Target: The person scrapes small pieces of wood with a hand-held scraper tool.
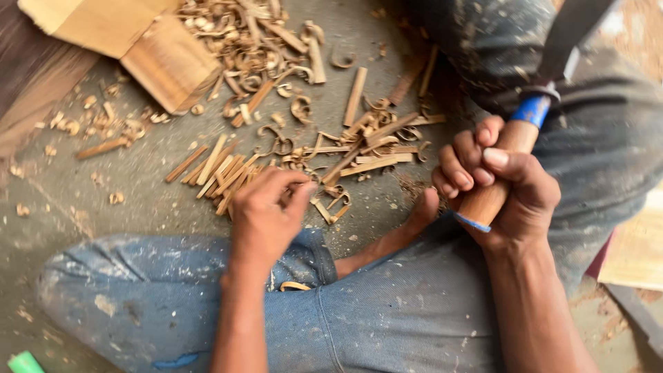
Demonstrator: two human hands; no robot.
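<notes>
Hands work close over the lap: the right hand (501, 183) clenches a wooden-handled knife (498, 181), blade up; the left hand (266, 207) pinches among wood strips (221, 169) on the floor (138, 166). Picking one straight strip seems wise. Beyond lie shavings (255, 34) and a wood block (169, 62).

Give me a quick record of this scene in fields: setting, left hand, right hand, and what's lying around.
setting: person seated cross-legged on a dusty floor, in blue jeans
left hand: fingertips pinched among thin wooden sticks
right hand: fist closed on a wooden tool handle with blue tape; blade points away
around: curled wood shavings, a wooden block, cardboard
</notes>
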